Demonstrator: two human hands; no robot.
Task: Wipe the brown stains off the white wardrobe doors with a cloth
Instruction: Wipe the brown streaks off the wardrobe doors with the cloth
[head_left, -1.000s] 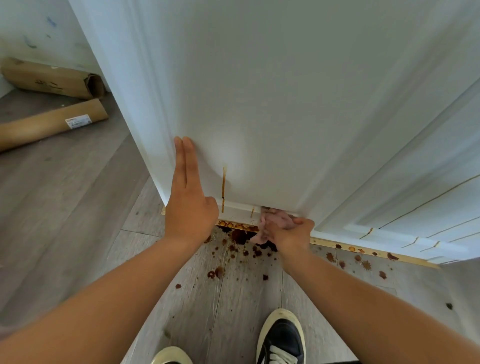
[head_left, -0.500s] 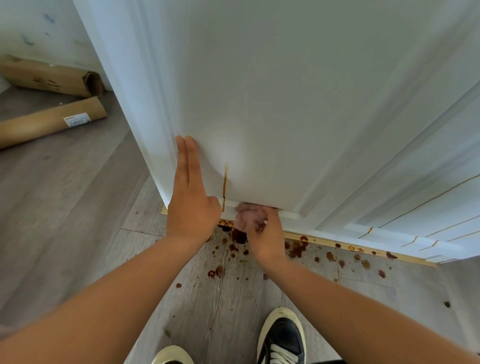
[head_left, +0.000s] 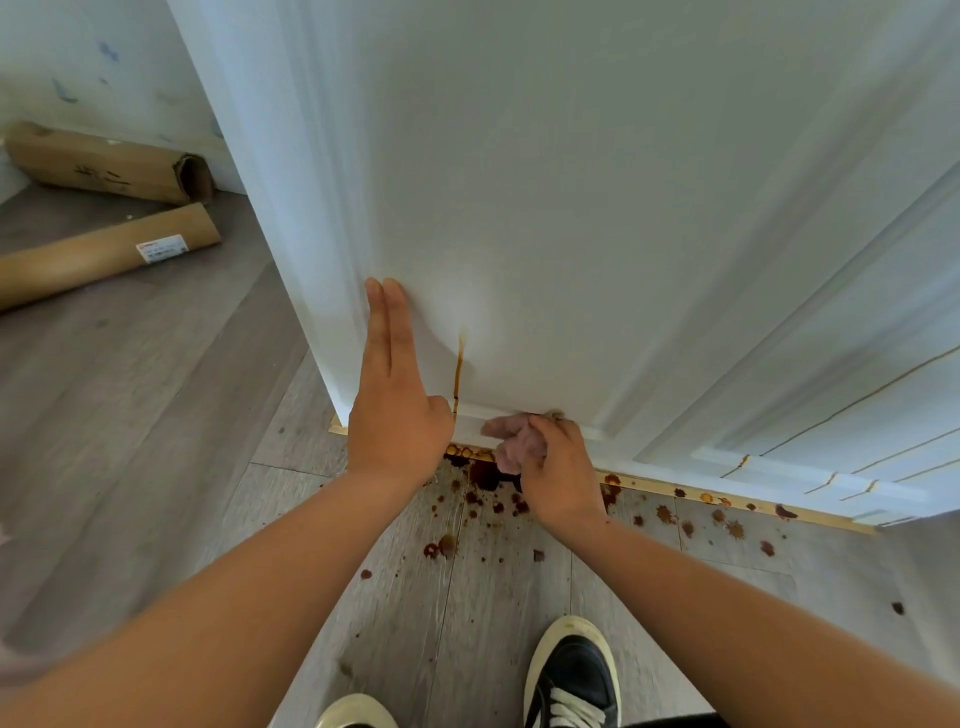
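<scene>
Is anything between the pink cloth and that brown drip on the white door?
Nothing visible: only bare white door separates the crumpled pink cloth in the right hand from the vertical brown drip; the left hand lies flat left of it.

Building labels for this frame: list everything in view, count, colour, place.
wardrobe doors: two, white, ahead
drip stain: one, brown, low on the nearer door
thin streaks: several, golden-brown, right door
cloth: one, pinkish, at the nearer door's bottom edge
floor splatters: many, brown, below the doors
cardboard tube: one, tan, floor far left
cardboard box: one, brown, behind the tube by the wall
shoes: two, black and cream, bottom edge
left hand: one, flat on the door
right hand: one, gripping the cloth
</scene>
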